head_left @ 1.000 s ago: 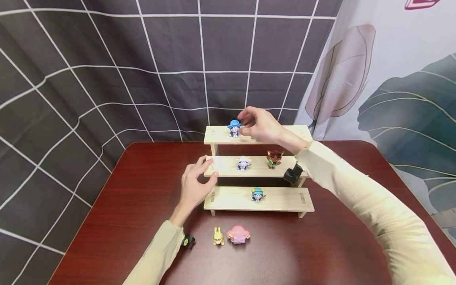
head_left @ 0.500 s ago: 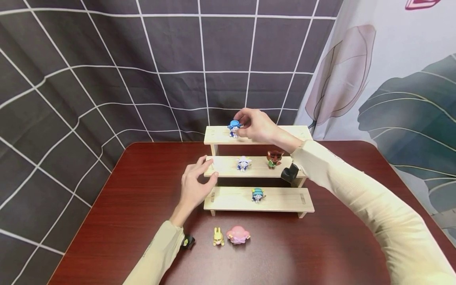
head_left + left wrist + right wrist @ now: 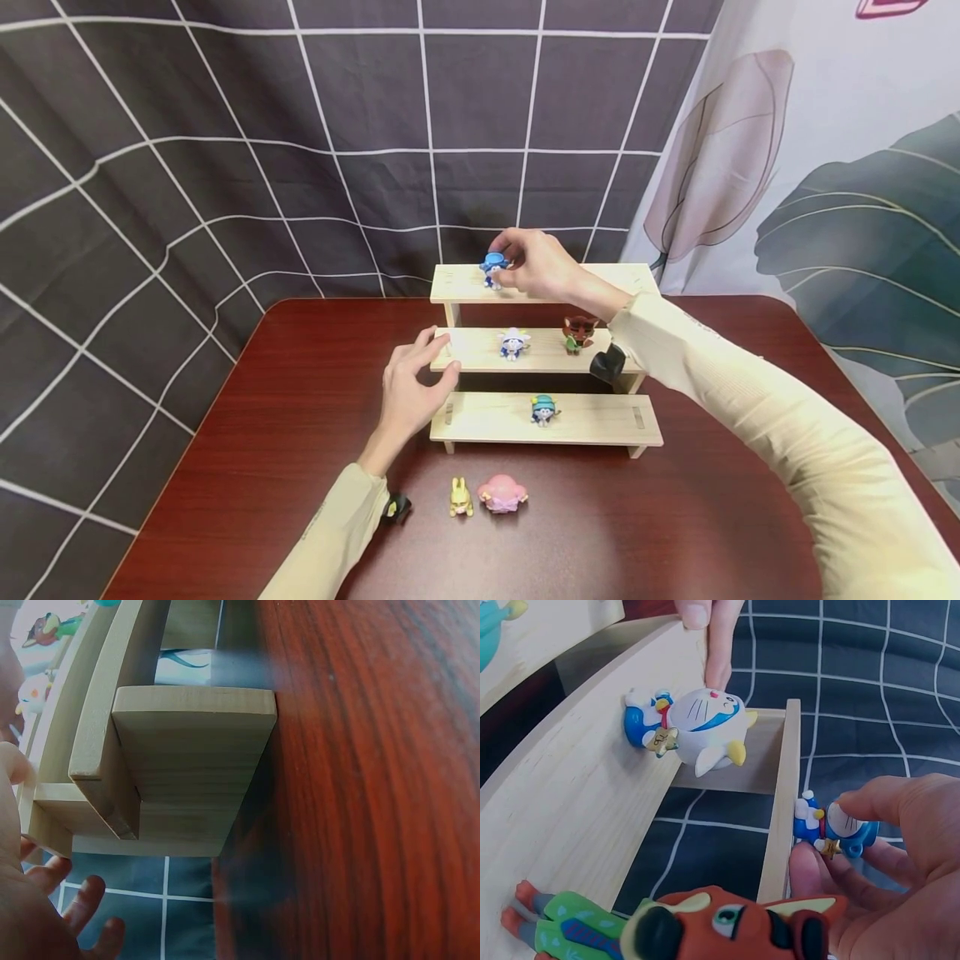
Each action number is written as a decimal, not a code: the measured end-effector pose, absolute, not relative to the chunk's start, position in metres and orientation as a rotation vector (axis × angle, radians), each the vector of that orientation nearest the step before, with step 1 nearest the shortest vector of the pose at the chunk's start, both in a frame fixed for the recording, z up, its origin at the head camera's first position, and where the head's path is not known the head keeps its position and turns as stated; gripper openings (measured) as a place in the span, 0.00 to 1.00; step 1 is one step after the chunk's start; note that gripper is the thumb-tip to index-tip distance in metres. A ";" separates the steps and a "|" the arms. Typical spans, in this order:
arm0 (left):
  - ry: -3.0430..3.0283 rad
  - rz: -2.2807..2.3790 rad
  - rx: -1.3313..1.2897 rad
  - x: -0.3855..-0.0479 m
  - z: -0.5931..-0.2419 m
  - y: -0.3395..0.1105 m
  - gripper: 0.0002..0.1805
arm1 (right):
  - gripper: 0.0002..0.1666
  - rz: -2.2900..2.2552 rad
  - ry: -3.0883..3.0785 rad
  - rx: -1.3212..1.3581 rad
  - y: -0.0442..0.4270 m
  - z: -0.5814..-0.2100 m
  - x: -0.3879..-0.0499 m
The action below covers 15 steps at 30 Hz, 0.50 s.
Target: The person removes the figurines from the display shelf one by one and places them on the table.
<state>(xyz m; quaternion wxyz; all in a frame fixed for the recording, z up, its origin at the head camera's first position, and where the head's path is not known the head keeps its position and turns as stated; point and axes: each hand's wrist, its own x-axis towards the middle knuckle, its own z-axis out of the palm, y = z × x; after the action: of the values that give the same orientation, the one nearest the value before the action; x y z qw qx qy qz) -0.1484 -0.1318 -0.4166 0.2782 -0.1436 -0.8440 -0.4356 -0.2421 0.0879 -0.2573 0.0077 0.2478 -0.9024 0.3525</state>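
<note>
On the top board of the three-tier wooden stand (image 3: 607, 423), the right hand (image 3: 543, 265) pinches a blue-hatted figurine (image 3: 492, 268). The right wrist view shows the thumb of the right hand (image 3: 900, 847) against the face of the blue-hatted figurine (image 3: 844, 823), with other fingers around its far side; its feet are at the board. The left hand (image 3: 412, 392) grips the left end of the middle board, thumb in front and fingers behind. Seen from the left wrist, the left hand (image 3: 34, 900) is at the stand's end (image 3: 195, 750), partly cut off by the frame.
A white figurine (image 3: 512, 344) and a brown fox figurine (image 3: 577, 335) stand on the middle board, a teal-hatted figurine (image 3: 542, 410) on the lowest. In front of the stand, a yellow rabbit figurine (image 3: 461, 498) and a pink figurine (image 3: 502, 493) are on the red-brown table (image 3: 300, 400).
The right hand has moved slightly left, from beside the blue-hatted figurine to a pinch around it. The left hand has stayed at the middle board's end.
</note>
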 end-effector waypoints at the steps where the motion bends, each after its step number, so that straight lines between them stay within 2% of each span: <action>1: -2.267 -1.168 -0.384 -0.148 -0.417 -0.132 0.22 | 0.17 1.099 -2.819 0.775 0.088 -0.257 -0.242; 15: -2.260 -1.161 -0.389 -0.147 -0.415 -0.131 0.22 | 0.16 1.091 -2.811 0.766 0.088 -0.257 -0.240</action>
<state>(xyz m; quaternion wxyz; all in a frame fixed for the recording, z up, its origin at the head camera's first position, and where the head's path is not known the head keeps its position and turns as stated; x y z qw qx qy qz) -0.1473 -0.1310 -0.4147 0.2816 -0.1451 -0.8437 -0.4334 -0.2401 0.0882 -0.2568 0.0151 0.2462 -0.9035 0.3505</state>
